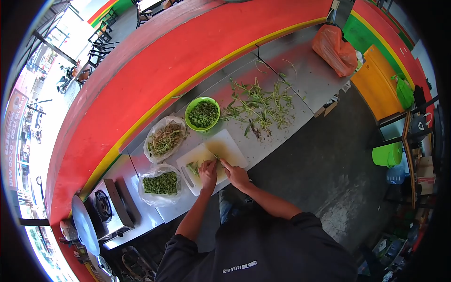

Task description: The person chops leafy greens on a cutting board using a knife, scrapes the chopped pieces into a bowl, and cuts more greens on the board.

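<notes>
My right hand (pixel 236 175) is wrapped round the handle of a knife (pixel 216 157), whose blade points up and left over a white cutting board (pixel 233 144). Close beside the blade, my left hand (pixel 207 174) presses down with curled fingers on leafy green vegetables (pixel 192 167). Part of the greens shows to the left of that hand; the rest is hidden beneath the fingers. Behind the board stands a lime green bowl (pixel 202 98) of chopped greens (pixel 203 114). Left of the board lie a plastic bag of stems (pixel 165 139) and a plastic bag of chopped greens (pixel 160 183).
Loose stalks and leaves (pixel 263 103) are strewn over the steel counter (pixel 282 139). An orange plastic bag (pixel 334 50) sits at its far right end. A gas stove (pixel 104 207) and a round metal lid or pan (pixel 85 225) are at the left. A red wall (pixel 155 61) runs behind.
</notes>
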Tool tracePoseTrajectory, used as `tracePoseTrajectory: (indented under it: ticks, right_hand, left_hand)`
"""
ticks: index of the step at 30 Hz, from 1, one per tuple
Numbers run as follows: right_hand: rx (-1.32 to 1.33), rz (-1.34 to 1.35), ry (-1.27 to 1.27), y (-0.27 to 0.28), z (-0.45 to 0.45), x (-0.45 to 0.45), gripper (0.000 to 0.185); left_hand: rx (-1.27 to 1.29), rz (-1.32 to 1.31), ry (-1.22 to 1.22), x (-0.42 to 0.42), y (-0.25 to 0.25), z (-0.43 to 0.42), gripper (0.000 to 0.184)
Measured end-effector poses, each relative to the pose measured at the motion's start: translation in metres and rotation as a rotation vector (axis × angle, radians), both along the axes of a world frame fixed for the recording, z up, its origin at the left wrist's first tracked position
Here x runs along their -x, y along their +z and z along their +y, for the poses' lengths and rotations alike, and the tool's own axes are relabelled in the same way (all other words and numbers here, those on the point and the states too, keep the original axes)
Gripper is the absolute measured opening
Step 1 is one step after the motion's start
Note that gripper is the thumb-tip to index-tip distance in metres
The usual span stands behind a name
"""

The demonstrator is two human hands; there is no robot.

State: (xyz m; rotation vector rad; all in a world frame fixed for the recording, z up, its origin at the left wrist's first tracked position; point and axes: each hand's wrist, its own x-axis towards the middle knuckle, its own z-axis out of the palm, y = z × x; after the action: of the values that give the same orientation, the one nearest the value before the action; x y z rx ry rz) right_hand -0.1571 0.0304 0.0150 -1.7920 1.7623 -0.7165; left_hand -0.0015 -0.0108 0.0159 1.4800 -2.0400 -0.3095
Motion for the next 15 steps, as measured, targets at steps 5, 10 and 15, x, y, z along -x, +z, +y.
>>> tracePoseTrajectory:
  ticks: [5,10,15]
  right_hand:
    - [0.023,0.019,0.015,0.004,0.008,0.004,0.053]
    - [-0.007,0.055,0.012,-0.005,-0.001,-0.002,0.055]
    - [-0.072,0.078,0.010,0.003,0.008,0.003,0.055]
  left_hand:
    - [-0.023,0.038,0.009,-0.006,-0.012,-0.007,0.016]
    - [-0.010,0.023,-0.031,-0.006,-0.008,-0.011,0.016]
    - [-0.023,0.045,-0.030,-0.004,-0.008,-0.013,0.016]
